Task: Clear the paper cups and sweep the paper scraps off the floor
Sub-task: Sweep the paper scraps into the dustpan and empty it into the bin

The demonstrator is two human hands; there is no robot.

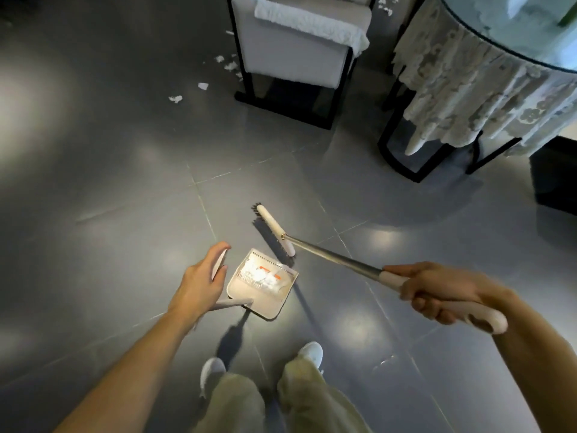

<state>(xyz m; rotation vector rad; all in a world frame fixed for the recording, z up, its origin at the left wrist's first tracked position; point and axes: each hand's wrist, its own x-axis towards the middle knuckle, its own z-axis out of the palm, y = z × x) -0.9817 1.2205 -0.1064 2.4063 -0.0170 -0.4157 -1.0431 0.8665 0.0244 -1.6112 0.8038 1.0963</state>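
— While you sweep, why does the dustpan [265, 295] sit right ahead of your shoes [312, 351]?

— So each stroke stays short. My right grip [437, 295] is wrapped tight round the pale end of the broom [359, 263], fingers fully curled. The bristle head is angled on the floor [125, 182] just beside the pan's open mouth. My left grip [199, 284] is curled loosely round a pale piece that I take for the top of the pan's long stem. I judge that it steadies the pan so it doesn't skid.

— Where are the paper scraps [262, 276]?

— Some lie white inside the pan. The loose scraps [175, 99] are scattered on the far floor by the chair [290, 54], near its left leg and well apart from the broom. A few more show beyond the chair, near the lace cloth [468, 89].

— And the cups?

— I see none. The desk [487, 39] is cut off at the top right corner and its glass top glares, so I cannot tell whether cups stand there. My own hand also hides how the stem meets my left grip.
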